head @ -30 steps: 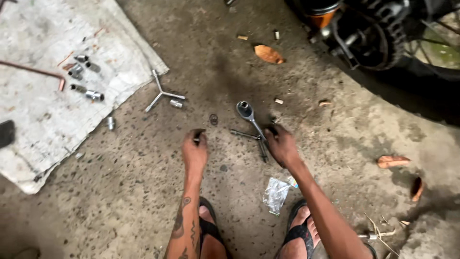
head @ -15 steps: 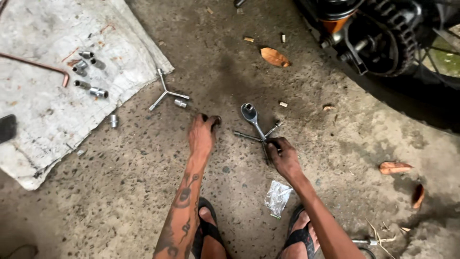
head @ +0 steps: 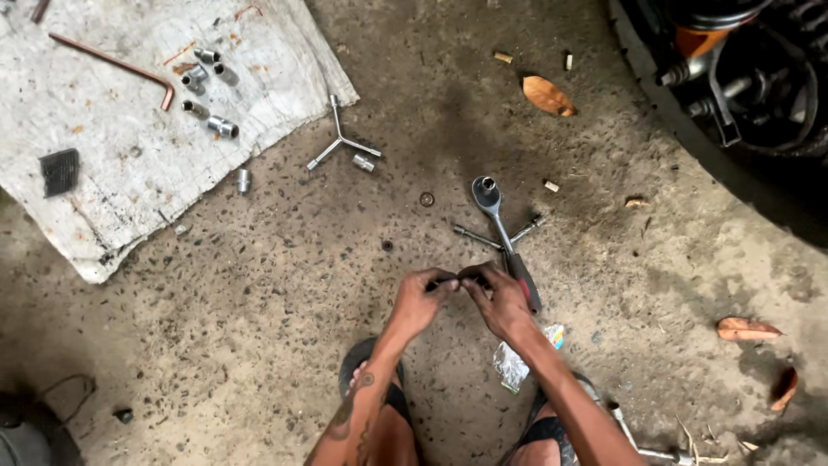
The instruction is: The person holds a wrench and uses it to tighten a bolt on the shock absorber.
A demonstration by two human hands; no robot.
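Concrete floor (head: 259,345), stained dark in the middle. Motorcycle wheel (head: 742,95) fills the top right corner. White cloth (head: 129,164) spread top left, carrying a rusty bent rod (head: 112,65), a cluster of sockets (head: 207,86) and a small black ribbed pad (head: 59,171). One loose socket (head: 243,179) lies just off the cloth edge.

Y-shaped wrench (head: 341,142) on bare concrete beside the cloth, short socket (head: 364,162) touching distance from one arm. Ratchet wrench (head: 502,231) lies centre frame, head pointing away, handle end running under the right hand. Two thin bolts (head: 496,237) cross beneath its shaft.

Left hand (head: 418,302) and right hand (head: 500,302) meet fingertip to fingertip just below the ratchet, both pinching a small dark part (head: 453,279) between them. Too small to identify. It sits low over the floor, right next to the ratchet handle.

Crumpled foil wrapper (head: 516,362) by the right forearm. Dry leaf (head: 546,95) top centre, more leaves at right. Washer (head: 426,199) and a small dark nut (head: 387,245) loose on the floor.
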